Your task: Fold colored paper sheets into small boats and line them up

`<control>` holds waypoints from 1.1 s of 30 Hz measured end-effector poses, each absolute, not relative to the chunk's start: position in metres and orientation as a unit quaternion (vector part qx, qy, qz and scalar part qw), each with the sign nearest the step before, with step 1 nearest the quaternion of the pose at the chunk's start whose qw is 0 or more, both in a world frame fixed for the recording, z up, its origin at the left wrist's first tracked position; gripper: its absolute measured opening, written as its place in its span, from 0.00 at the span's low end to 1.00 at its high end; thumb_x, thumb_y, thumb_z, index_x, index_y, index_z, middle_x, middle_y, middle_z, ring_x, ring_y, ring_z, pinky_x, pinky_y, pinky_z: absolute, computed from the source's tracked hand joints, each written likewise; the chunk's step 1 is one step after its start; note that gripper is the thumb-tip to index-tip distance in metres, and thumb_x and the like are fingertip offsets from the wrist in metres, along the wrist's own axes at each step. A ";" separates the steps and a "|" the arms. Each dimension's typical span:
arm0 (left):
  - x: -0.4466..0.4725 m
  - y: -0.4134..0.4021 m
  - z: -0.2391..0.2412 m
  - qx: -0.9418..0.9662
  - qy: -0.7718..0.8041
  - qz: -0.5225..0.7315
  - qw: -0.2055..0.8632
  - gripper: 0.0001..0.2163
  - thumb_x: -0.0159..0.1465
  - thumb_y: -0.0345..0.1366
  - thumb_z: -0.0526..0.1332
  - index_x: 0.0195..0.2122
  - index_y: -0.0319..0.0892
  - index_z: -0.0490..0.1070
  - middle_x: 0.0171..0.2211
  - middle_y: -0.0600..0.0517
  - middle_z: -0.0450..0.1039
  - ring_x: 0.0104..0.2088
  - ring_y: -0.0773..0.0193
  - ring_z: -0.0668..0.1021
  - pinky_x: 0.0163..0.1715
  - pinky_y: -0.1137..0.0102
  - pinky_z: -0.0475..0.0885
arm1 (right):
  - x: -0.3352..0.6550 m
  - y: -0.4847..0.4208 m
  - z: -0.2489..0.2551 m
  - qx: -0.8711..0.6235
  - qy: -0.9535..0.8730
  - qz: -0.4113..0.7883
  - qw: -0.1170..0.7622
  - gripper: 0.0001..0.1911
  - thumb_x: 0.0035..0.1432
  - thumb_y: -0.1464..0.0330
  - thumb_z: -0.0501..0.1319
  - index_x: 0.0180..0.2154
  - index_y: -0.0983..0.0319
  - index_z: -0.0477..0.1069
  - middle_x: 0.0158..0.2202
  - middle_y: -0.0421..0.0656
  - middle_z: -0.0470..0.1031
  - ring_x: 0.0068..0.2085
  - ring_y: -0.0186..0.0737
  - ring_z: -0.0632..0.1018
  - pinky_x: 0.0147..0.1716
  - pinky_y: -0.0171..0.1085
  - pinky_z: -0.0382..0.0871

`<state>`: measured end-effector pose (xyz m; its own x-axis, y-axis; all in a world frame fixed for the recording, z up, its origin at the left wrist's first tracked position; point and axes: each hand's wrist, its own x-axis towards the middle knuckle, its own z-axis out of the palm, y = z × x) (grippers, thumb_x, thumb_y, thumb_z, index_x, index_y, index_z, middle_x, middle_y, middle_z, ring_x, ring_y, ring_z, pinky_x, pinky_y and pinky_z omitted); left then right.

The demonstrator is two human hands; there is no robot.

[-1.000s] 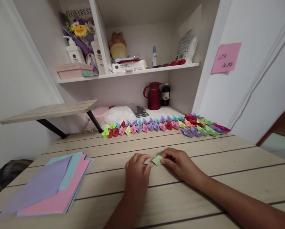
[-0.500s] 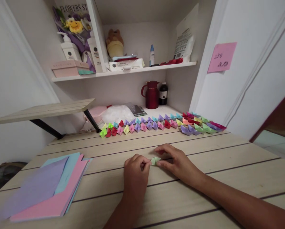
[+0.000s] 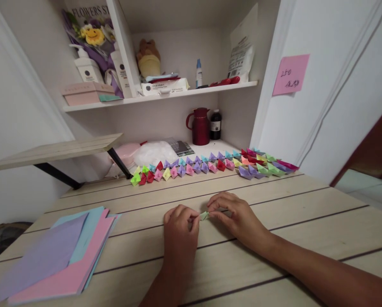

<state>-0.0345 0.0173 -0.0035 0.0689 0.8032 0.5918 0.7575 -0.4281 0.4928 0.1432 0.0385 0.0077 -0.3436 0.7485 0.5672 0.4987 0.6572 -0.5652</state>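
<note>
A small folded piece of light green paper (image 3: 204, 216) is held between my two hands, just above or on the wooden table. My left hand (image 3: 182, 224) pinches its left end between thumb and fingers. At its right end, my right hand (image 3: 234, 213) closes thumb and fingertips on the paper. Beyond my hands stand rows of folded paper boats (image 3: 181, 170) in many colours, with larger boats (image 3: 264, 168) grouped at the right. A stack of coloured paper sheets (image 3: 78, 268) in purple, blue and pink lies on the left.
A small raised wooden shelf (image 3: 56, 149) on black legs stands at the back left. Behind the boats are a clear plastic bag (image 3: 155, 152), a red jug (image 3: 201, 128) and a dark bottle (image 3: 215, 124). A pink note (image 3: 291, 74) sticks to the right wall.
My right thumb and fingers have closed in on the right end of the green paper, which now looks narrower. The whole view has shifted slightly.
</note>
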 end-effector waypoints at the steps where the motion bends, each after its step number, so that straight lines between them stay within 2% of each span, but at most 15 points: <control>1: -0.034 0.017 -0.003 0.725 0.533 0.435 0.023 0.07 0.56 0.23 0.62 0.28 0.43 0.72 0.29 0.55 0.73 0.35 0.63 0.75 0.45 0.63 0.64 | 0.143 0.038 0.008 -0.385 -0.811 0.142 0.418 0.06 0.60 0.69 0.59 0.31 0.58 0.73 0.36 0.42 0.77 0.41 0.42 0.75 0.43 0.42 0.67; 3: -0.033 0.016 -0.003 0.717 0.532 0.450 0.012 0.09 0.55 0.24 0.63 0.34 0.45 0.74 0.36 0.54 0.74 0.40 0.61 0.75 0.47 0.62 0.64 | 0.143 0.038 0.008 -0.381 -0.819 0.127 0.410 0.05 0.60 0.69 0.60 0.31 0.58 0.73 0.35 0.42 0.77 0.41 0.42 0.75 0.43 0.43 0.66; 5: -0.032 0.015 -0.003 0.722 0.525 0.450 0.001 0.09 0.56 0.26 0.63 0.36 0.47 0.75 0.38 0.53 0.74 0.42 0.60 0.75 0.49 0.61 0.63 | 0.143 0.037 0.008 -0.378 -0.825 0.114 0.403 0.04 0.60 0.68 0.61 0.31 0.58 0.73 0.35 0.42 0.77 0.40 0.42 0.75 0.44 0.43 0.65; 10: -0.029 0.014 -0.003 0.746 0.505 0.434 -0.011 0.07 0.58 0.26 0.61 0.30 0.47 0.74 0.32 0.55 0.75 0.37 0.63 0.76 0.53 0.57 0.59 | 0.142 0.037 0.008 -0.377 -0.831 0.099 0.397 0.04 0.59 0.69 0.60 0.32 0.58 0.73 0.36 0.43 0.77 0.41 0.43 0.75 0.44 0.44 0.65; 15: -0.033 0.016 -0.003 0.703 0.547 0.454 0.018 0.13 0.58 0.24 0.57 0.39 0.47 0.75 0.41 0.50 0.74 0.45 0.58 0.74 0.49 0.58 0.65 | 0.142 0.040 0.006 -0.410 -0.817 0.153 0.375 0.03 0.57 0.66 0.62 0.33 0.58 0.71 0.36 0.43 0.76 0.40 0.43 0.75 0.42 0.42 0.66; 17: -0.037 0.018 -0.004 0.690 0.560 0.457 0.042 0.17 0.58 0.22 0.52 0.39 0.47 0.75 0.42 0.49 0.72 0.46 0.58 0.73 0.47 0.60 0.66 | 0.143 0.041 0.003 -0.420 -0.818 0.176 0.350 0.10 0.53 0.64 0.65 0.38 0.58 0.71 0.39 0.43 0.76 0.42 0.44 0.75 0.42 0.41 0.67; 19: -0.042 0.020 -0.005 0.680 0.575 0.450 0.063 0.20 0.58 0.20 0.49 0.39 0.46 0.75 0.43 0.49 0.71 0.46 0.58 0.73 0.47 0.60 0.67 | 0.143 0.041 0.001 -0.417 -0.835 0.169 0.316 0.20 0.50 0.63 0.68 0.45 0.56 0.70 0.45 0.44 0.75 0.47 0.46 0.73 0.46 0.44 0.65; 21: -0.047 0.023 -0.007 0.679 0.595 0.422 0.082 0.21 0.57 0.19 0.49 0.40 0.46 0.76 0.44 0.48 0.71 0.47 0.57 0.73 0.48 0.59 0.66 | 0.143 0.041 0.000 -0.407 -0.855 0.145 0.285 0.25 0.50 0.62 0.68 0.51 0.55 0.67 0.50 0.44 0.72 0.52 0.49 0.70 0.50 0.47 0.62; 27: -0.048 0.023 -0.009 0.727 0.605 0.315 0.086 0.19 0.59 0.23 0.51 0.40 0.53 0.76 0.48 0.50 0.73 0.51 0.54 0.71 0.50 0.55 0.60 | 0.139 0.042 0.000 -0.409 -0.882 0.065 0.224 0.16 0.59 0.66 0.59 0.49 0.56 0.72 0.50 0.47 0.74 0.50 0.50 0.72 0.49 0.49 0.62; 33: -0.047 0.020 -0.008 0.735 0.589 0.320 0.100 0.14 0.58 0.27 0.59 0.41 0.52 0.75 0.47 0.52 0.74 0.51 0.54 0.71 0.51 0.55 0.58 | 0.136 0.043 0.000 -0.409 -0.874 0.041 0.258 0.14 0.63 0.67 0.54 0.47 0.58 0.74 0.46 0.47 0.77 0.47 0.47 0.74 0.47 0.46 0.64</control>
